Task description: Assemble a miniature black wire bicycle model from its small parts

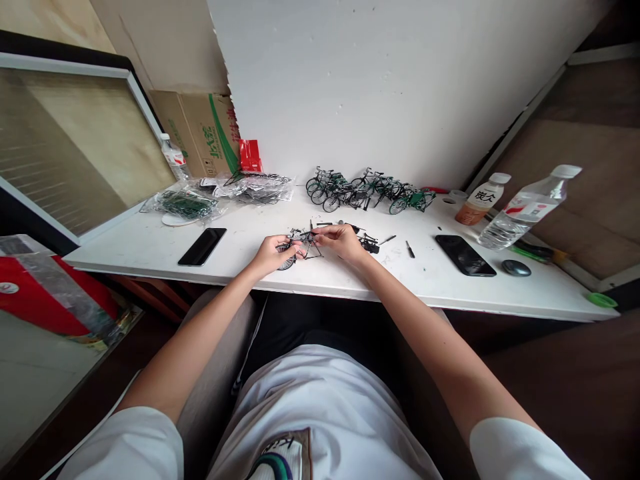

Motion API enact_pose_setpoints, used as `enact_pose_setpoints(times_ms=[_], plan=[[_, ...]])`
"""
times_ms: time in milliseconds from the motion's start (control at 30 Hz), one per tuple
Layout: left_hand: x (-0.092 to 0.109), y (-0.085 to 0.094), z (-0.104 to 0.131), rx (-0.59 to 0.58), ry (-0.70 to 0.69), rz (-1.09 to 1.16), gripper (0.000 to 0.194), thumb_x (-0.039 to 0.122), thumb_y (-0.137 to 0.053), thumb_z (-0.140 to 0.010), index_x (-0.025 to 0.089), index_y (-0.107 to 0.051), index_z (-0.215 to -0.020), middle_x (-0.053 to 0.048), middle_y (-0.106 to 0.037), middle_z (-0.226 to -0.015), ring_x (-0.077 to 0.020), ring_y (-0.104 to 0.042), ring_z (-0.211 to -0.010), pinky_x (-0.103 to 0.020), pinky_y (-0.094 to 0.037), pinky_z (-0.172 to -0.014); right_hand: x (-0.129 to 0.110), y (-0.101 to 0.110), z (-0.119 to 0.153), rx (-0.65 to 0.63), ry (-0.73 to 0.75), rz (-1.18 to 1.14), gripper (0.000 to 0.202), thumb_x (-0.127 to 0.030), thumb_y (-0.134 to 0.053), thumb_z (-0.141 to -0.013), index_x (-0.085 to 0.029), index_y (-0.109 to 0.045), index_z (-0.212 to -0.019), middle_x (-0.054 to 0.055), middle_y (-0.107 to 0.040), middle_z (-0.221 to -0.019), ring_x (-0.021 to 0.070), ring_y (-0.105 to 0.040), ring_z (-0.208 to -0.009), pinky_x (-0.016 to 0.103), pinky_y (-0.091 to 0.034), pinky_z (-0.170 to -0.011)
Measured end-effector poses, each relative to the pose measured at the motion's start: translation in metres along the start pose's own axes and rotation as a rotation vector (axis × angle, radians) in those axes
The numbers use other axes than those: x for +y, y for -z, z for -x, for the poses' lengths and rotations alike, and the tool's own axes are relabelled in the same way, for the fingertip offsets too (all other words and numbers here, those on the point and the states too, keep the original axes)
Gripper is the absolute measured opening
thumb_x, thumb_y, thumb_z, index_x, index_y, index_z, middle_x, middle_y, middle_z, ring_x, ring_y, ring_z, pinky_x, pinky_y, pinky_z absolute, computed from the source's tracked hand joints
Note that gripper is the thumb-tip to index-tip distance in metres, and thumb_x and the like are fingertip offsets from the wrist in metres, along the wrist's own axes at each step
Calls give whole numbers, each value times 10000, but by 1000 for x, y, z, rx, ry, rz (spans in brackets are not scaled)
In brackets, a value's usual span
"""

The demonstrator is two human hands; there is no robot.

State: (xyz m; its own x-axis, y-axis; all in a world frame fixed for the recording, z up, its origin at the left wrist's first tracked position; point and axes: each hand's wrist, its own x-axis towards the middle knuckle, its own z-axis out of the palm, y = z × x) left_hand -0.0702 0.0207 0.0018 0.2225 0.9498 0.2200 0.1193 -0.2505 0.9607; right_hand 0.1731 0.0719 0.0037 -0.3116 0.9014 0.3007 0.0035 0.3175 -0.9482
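A small black model bicycle [313, 251], with one spoked wheel showing, is held just above the white table's front part. My left hand [273, 255] is closed on it at the wheel end, fingers pinched near the wheel. From the right, my right hand [341, 241] pinches the upper part of the frame between thumb and fingers. Small black parts [369, 244] lie just right of my right hand. Whatever tiny piece may be between the right fingertips is too small to tell.
Finished-looking model bicycles [345, 192] stand at the back. Bagged parts [187, 203] lie back left. A phone [203, 247] is left, another phone [465, 255] right, near bottles [525, 210]. A small screwdriver [410, 249] lies right of the parts. The table [400, 283] ends near my lap.
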Motion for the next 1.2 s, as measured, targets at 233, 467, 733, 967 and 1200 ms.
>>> enact_pose_setpoints(times_ms=[233,467,733,967,1200], plan=[[-4,1,-1,-3,-13,-23,570,642,-847,-844,125,-746,-1062,-178,-848,-1039,-308,-833,-947,-473,-631,-1013,4,1,-2,2,29,15,463,-503,-960,-713,-172,-903,-1031,115,-858,-1144,251,-827,-873,417,-717,-913],[-4,1,-1,-3,-11,-17,583,649,-854,-834,121,-747,-1055,-185,-845,-1055,-301,-832,-924,-462,-633,-996,11,1,-4,15,34,35,442,-475,-947,-741,-174,-899,-1061,115,-860,-1122,253,-832,-892,401,-715,-905],[-7,1,-2,0,-5,-8,589,670,-861,-818,127,-748,-1016,-196,-841,-1061,-301,-829,-913,-472,-625,-1001,14,2,-4,1,113,128,380,-447,-895,-805,-180,-897,-1076,122,-852,-1152,246,-829,-905,383,-704,-898],[-9,1,-3,9,-2,-9,615,681,-854,-822,120,-741,-1050,-199,-842,-1037,-292,-826,-909,-465,-630,-973,6,0,1,0,171,229,349,-424,-860,-856,-179,-885,-1103,125,-848,-1162,256,-825,-939,371,-692,-874],[-10,2,-3,9,-3,-15,571,663,-855,-827,137,-753,-1022,-185,-846,-1020,-290,-824,-931,-473,-608,-1016,1,-2,5,-37,206,215,424,-376,-934,-773,-150,-863,-1124,160,-793,-1249,266,-841,-897,359,-702,-813]])
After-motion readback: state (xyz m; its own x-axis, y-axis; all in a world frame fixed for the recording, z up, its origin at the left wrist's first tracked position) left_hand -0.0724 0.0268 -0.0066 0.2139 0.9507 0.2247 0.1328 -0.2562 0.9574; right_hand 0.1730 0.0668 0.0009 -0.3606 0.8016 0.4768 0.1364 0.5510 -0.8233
